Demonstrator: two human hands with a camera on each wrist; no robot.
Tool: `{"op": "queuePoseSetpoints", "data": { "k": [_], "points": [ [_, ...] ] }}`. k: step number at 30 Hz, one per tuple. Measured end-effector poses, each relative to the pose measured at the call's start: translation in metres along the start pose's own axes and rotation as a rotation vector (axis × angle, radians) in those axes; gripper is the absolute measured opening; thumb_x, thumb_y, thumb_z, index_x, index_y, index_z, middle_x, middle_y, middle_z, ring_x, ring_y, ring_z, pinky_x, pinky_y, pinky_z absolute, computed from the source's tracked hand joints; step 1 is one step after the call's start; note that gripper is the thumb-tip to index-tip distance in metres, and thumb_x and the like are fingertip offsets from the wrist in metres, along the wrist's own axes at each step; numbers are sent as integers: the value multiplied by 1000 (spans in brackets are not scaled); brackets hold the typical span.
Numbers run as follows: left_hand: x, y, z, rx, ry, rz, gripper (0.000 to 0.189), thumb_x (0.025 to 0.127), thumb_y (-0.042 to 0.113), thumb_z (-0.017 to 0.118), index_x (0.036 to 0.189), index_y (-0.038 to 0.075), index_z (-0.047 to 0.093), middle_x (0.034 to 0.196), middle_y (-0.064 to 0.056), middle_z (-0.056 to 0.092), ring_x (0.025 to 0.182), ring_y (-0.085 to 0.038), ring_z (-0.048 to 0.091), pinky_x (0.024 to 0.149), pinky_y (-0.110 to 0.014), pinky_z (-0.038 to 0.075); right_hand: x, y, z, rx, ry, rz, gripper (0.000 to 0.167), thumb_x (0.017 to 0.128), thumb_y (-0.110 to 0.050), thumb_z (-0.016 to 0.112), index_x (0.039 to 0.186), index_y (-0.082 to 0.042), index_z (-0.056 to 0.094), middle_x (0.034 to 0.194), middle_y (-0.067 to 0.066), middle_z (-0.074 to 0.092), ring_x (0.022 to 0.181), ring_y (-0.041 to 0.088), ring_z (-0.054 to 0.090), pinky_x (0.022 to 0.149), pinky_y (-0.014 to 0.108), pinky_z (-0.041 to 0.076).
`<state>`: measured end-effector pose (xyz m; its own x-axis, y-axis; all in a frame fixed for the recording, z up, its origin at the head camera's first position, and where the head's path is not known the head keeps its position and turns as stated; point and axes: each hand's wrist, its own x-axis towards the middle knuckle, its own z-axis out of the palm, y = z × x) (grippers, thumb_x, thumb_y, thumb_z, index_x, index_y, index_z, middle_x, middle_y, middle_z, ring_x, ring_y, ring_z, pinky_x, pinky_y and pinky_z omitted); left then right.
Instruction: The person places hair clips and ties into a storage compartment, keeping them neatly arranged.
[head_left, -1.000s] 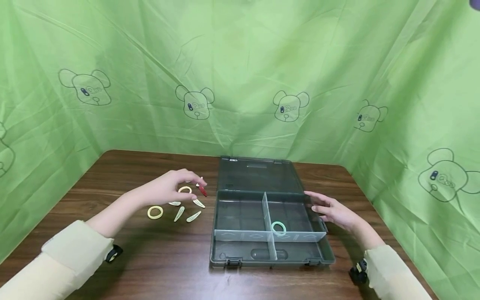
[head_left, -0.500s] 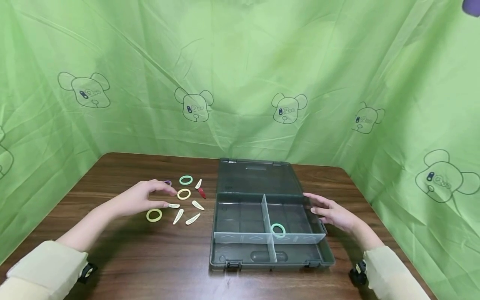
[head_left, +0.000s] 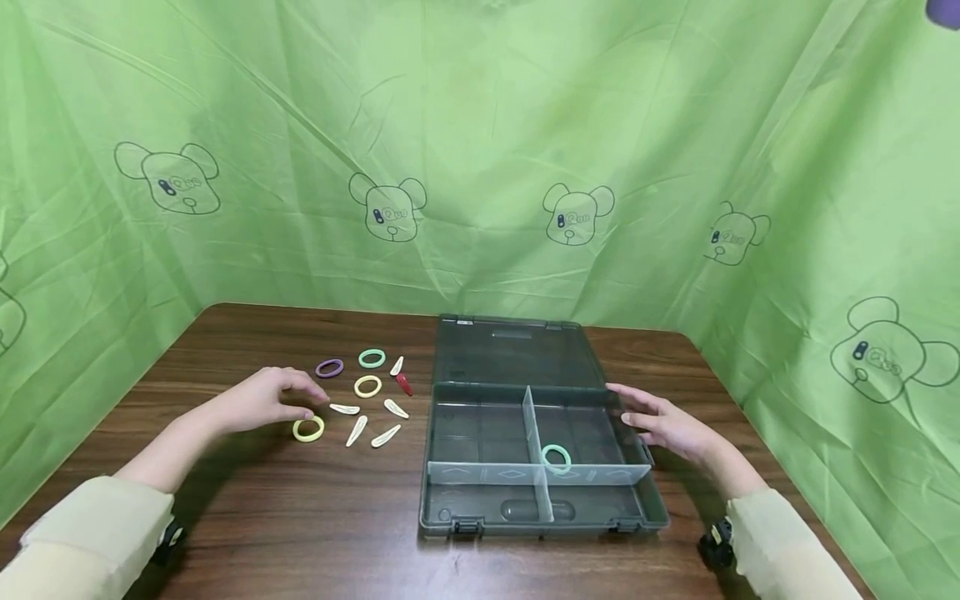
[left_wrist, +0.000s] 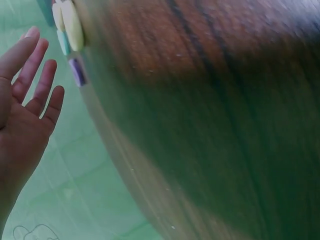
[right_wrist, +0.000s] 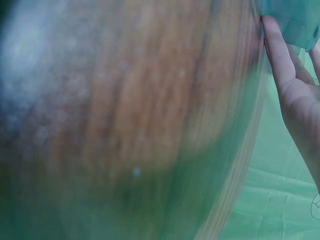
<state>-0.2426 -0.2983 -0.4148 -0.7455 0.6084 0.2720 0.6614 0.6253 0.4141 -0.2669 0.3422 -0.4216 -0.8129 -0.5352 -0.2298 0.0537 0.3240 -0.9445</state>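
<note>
In the head view my left hand (head_left: 258,402) hovers at the left of the table, thumb over the edge of a yellow hair tie (head_left: 308,439). In the left wrist view its fingers (left_wrist: 44,87) are spread, holding nothing. Near it lie a purple hair tie (head_left: 318,369), a green one (head_left: 371,367), a pale yellow one (head_left: 367,396), several white snap hair clips (head_left: 386,436) and a red clip (head_left: 404,384). My right hand (head_left: 669,425) rests with extended fingers against the right side of a grey divided plastic box (head_left: 480,527). Inside the box, a mint hair tie (head_left: 569,459) leans at the divider.
The box's lid (head_left: 517,354) lies flipped back behind it. Clear dividers (head_left: 487,475) split the box into compartments. A brown wooden table (head_left: 322,533) carries everything, with a green cloth (head_left: 480,108) hanging on its back and sides.
My left hand has drawn back leftward from over the clips to the yellow hair tie, uncovering the purple and green hair ties. The right hand stays at the box.
</note>
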Motion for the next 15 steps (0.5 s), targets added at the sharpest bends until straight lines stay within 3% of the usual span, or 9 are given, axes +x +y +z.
{"op": "queuePoseSetpoints", "data": {
  "k": [5,9,15],
  "points": [
    [-3,-8,2,-32,-62,-5,18,78,17,76,96,16,73,93,8,70,90,-6,62,81,-29,47,2,-2,0,-11,12,21,60,98,-16,49,151,-19,20,154,21,15,137,40,22,89,34,48],
    [-2,-13,4,-94,-105,-9,16,79,15,75,95,13,73,89,4,70,81,-4,62,73,-29,51,2,1,0,-5,20,34,60,98,-16,49,151,-21,22,154,19,17,135,33,29,90,35,48],
    [1,-17,10,-145,-128,-29,15,77,10,76,91,12,73,84,5,69,73,0,58,64,-25,50,3,2,-1,6,20,34,60,98,-16,51,150,-21,23,153,18,20,133,30,33,90,38,49]
  ]
}}
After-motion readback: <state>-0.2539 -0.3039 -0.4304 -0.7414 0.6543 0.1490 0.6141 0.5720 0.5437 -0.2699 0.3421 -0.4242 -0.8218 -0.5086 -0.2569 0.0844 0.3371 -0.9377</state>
